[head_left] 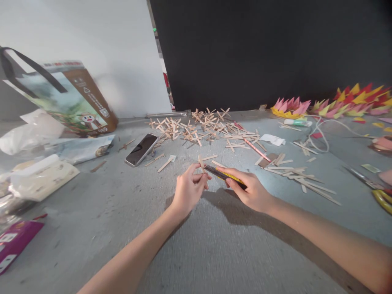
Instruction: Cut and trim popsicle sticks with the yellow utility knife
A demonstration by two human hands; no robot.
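Between the thumb and fingers of my left hand (190, 188) is a wooden craft stick (201, 161), held roughly upright. My right hand (252, 190) is wrapped round a black and yellow utility knife (225, 175), whose front end points left and meets or nearly meets the stick. Whether the blade touches the wood I cannot tell. Just beyond my hands, a loose craft stick (210, 157) lies on the grey surface. Farther back spreads a pile of crossed craft sticks (196, 128). More flat sticks (300, 177) are scattered to the right of my right hand.
A phone (142, 149) lies left of the pile, with a printed bag (70, 100) and plastic wrappers (45, 175) farther left. To the right are a pencil (256, 149), a glue stick (297, 122), a white cable (327, 139), scissors (381, 198) and folded paper flowers (290, 108).
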